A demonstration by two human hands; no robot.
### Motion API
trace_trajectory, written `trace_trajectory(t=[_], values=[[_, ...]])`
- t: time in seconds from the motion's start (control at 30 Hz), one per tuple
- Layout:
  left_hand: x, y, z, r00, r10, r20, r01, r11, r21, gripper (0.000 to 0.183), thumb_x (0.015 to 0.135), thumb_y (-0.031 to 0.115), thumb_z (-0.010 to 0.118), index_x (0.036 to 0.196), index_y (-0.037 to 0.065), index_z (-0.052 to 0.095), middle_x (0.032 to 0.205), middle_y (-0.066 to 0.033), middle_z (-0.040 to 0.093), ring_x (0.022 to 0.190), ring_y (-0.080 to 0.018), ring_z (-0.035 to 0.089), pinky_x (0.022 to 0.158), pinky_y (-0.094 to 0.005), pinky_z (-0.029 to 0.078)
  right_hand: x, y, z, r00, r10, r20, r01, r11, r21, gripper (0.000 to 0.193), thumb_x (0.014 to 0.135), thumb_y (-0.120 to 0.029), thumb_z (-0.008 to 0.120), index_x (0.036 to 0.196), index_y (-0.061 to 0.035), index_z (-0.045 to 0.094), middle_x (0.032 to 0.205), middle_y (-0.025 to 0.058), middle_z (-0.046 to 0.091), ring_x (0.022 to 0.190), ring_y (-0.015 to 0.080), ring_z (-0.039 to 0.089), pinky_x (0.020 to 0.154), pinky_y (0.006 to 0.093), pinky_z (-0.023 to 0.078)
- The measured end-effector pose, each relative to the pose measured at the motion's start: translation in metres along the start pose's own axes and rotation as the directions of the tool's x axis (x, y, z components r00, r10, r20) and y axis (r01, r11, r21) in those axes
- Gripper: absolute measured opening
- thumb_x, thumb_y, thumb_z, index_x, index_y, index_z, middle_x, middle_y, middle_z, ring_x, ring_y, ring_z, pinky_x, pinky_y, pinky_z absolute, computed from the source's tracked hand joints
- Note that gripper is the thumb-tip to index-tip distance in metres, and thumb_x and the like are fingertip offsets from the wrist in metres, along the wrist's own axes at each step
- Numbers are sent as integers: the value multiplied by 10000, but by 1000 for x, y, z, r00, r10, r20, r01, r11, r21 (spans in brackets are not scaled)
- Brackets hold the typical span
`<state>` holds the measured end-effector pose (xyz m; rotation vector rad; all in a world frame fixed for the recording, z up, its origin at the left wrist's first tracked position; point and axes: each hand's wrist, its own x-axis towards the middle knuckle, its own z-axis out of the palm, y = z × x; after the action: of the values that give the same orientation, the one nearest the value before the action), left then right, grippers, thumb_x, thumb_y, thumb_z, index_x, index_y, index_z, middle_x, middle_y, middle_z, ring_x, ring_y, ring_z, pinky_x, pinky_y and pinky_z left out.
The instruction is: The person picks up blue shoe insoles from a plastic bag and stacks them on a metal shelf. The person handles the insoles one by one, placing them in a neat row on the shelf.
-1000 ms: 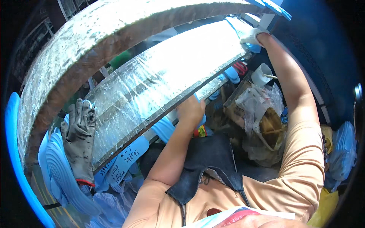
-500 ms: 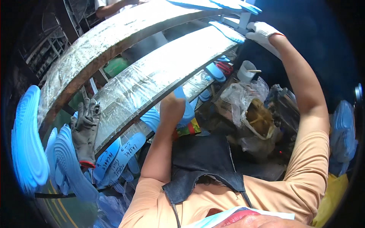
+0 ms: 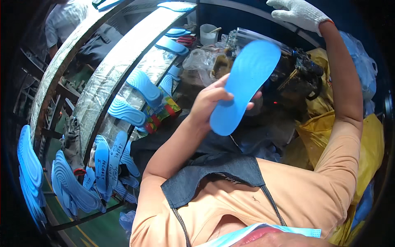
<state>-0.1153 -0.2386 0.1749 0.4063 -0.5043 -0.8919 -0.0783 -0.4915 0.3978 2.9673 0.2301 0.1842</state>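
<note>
A plain blue shoe insole is in my bare left hand, held up in front of my chest. The thumb lies across its face and my fingertips show past its far edge. Out at the upper right is my right hand, in a white knit glove with its fingers spread and nothing in it. More blue insoles lie to the left: one insole and a ridged insole on the lower shelf, and another insole at the far end of the foil-covered shelf.
Insoles with handwriting stand beside a dark grey glove at the left. A stack of insoles is at the far left. Behind my hand are a white cup and dark machinery. Yellow sheeting lies right. Another person is beyond the shelves.
My left hand has come up and right from the lower shelf, now with the insole. My right hand has left the upper shelf's end and moved out to the right. The view has shifted.
</note>
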Motion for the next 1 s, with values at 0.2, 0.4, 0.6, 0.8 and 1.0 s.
trace_trajectory(t=[0.2, 0.4, 0.6, 0.8, 1.0], values=[[47, -21, -15, 969, -121, -217, 121, 993, -11, 449, 861, 47, 458, 1290, -88, 462, 1151, -243, 595, 1010, -331, 644, 854, -422, 565, -5, -1, 3, 997, -47, 65, 44, 998, 38, 566, 859, -417, 585, 1262, -20, 583, 1241, 195, 618, 1155, 346, 580, 999, 400, 442], [25, -10, -64, 891, 238, -387, 161, 633, 758, 449, 942, 305, 572, 1281, 14, 517, 1202, -167, 591, 1116, -299, 568, 955, -433, 449, 50, 61, 85, 973, -228, 34, 200, 907, 371, 163, 862, -129, 578, 954, -6, 633, 902, 72, 642, 840, 193, 598, 813, 328, 500], [-60, 70, -124, 407, 813, -416, 846, -164, 508, 645, 867, 371, 627, 1369, 9, 444, 1399, -263, 415, 1329, -418, 344, 1070, -533, 302, 70, 73, 90, 828, -176, 532, -206, 787, 581, 440, 882, -381, 638, 1161, -43, 665, 971, 39, 656, 855, 122, 607, 741, 308, 519], [-153, 113, -190, -41, 943, -329, 987, 89, 131, 910, 811, 540, 648, 1438, -39, 334, 1499, -355, 234, 1404, -502, 199, 1116, -620, 192, 86, 52, 106, 858, 20, 513, -266, 872, 411, 335, 827, -268, 643, 1086, -58, 683, 910, 38, 655, 850, 149, 586, 767, 317, 483], [-162, 123, -199, 41, 890, -455, 989, 29, 147, 812, 786, 382, 675, 1397, -58, 371, 1462, -332, 303, 1351, -498, 261, 1080, -606, 257, 117, 42, 87, 971, 61, 231, -130, 946, 296, 253, 739, -114, 538, 948, -9, 635, 803, 45, 580, 795, 143, 547, 753, 324, 466]])
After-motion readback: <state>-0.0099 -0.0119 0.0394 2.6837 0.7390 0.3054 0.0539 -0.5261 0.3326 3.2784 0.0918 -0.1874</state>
